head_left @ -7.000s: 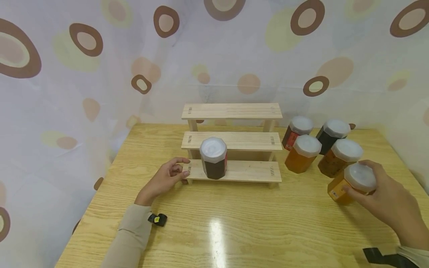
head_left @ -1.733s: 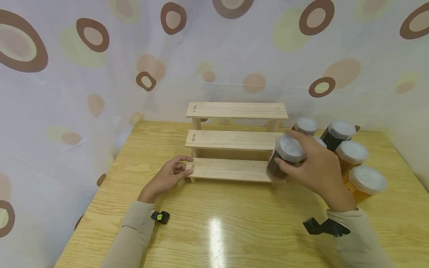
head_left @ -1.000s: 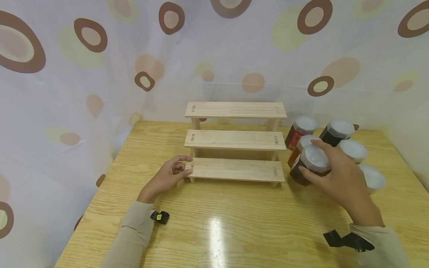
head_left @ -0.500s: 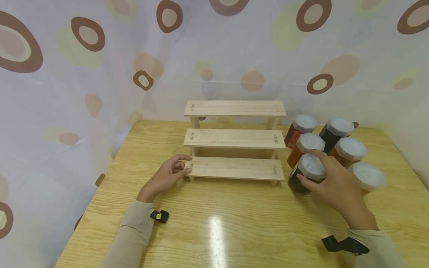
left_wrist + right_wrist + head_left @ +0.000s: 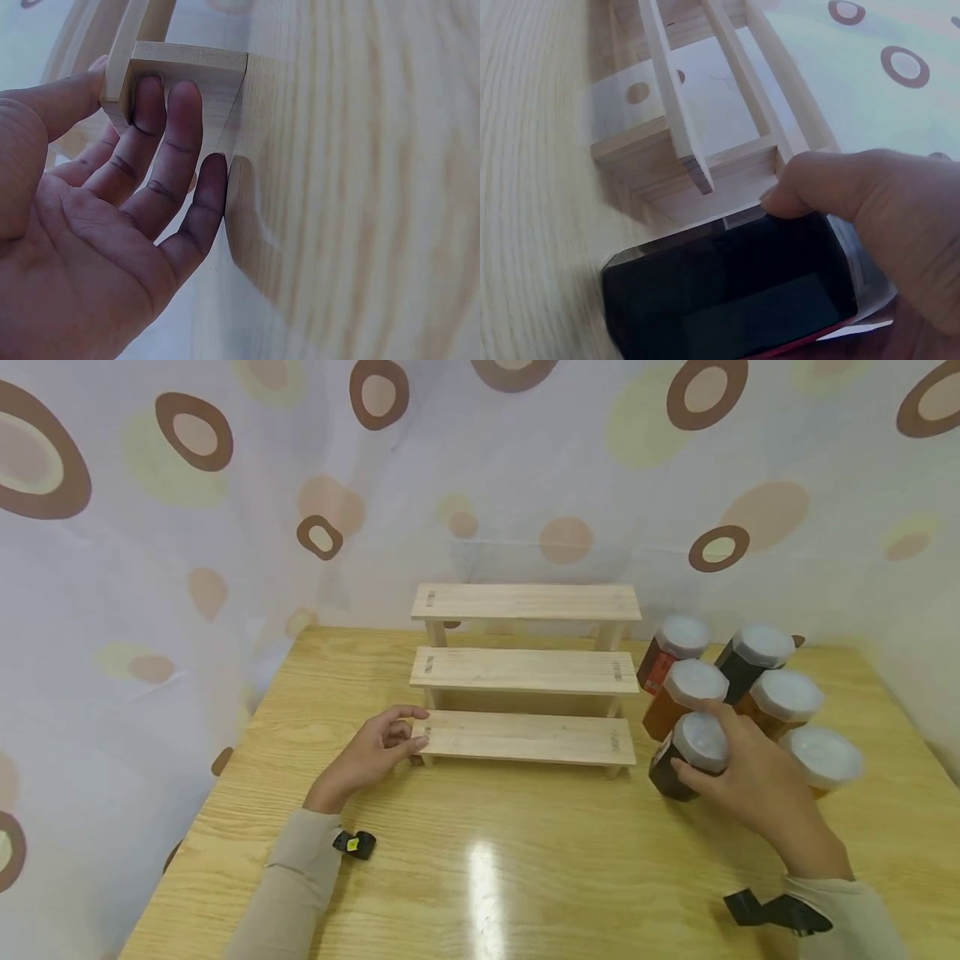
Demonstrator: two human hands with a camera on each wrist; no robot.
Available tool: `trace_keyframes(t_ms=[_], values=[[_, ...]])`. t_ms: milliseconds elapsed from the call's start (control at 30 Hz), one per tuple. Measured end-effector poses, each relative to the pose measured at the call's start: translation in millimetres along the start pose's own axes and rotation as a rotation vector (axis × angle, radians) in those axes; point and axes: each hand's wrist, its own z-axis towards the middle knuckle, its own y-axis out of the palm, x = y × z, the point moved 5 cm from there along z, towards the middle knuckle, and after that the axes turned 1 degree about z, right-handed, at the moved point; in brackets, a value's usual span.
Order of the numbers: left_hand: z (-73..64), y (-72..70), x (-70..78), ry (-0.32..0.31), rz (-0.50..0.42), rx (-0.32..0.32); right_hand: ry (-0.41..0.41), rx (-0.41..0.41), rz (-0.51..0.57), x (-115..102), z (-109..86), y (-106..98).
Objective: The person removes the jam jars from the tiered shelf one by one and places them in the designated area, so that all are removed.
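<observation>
A three-step wooden shelf (image 5: 525, 670) stands on the table with bare steps. My left hand (image 5: 369, 755) grips the left end of its lowest step; in the left wrist view the thumb lies on the board (image 5: 124, 56) and fingers (image 5: 184, 124) curl beneath it. To the shelf's right, my right hand (image 5: 757, 781) holds a dark jar (image 5: 673, 770) with a frosted lid, thumb on its near side, the far fingers partly hidden. The right wrist view shows this dark jar (image 5: 727, 281) upright at the table, near the shelf's end (image 5: 705, 176).
Several more lidded jars crowd behind and right of the held one: a red-labelled jar (image 5: 660, 664), a black jar (image 5: 738, 672), an amber jar (image 5: 667, 714), a brown jar (image 5: 761, 714) and another with a white lid (image 5: 821, 753). A patterned curtain (image 5: 495, 477) hangs behind the table (image 5: 420, 852).
The dark jar stood on the lowest step while my right hand held an amber one. That amber jar now stands with the others; the dark jar has moved right, down off the shelf. Left hand unchanged.
</observation>
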Motion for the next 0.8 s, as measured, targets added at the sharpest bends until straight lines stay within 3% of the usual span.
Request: trace_keyframes(t_ms=[300,567,667,800], values=[[-10.7,-12.7,-1.0,-0.017,0.019,0.019,0.019,-0.07,-0.02,-13,4.6,8],[-8.4,-10.2,-0.9,0.001,0.009,0.005,0.051,-0.14,-0.061,-11,4.0,7],[-6.1,-7.0,1.0,0.026,0.03,-0.006,0.045,-0.11,-0.064,-13,0.4,4],[-8.2,-7.2,6.8,0.032,0.114,0.019,-0.02,0.024,-0.104,-25,-2.0,-6]])
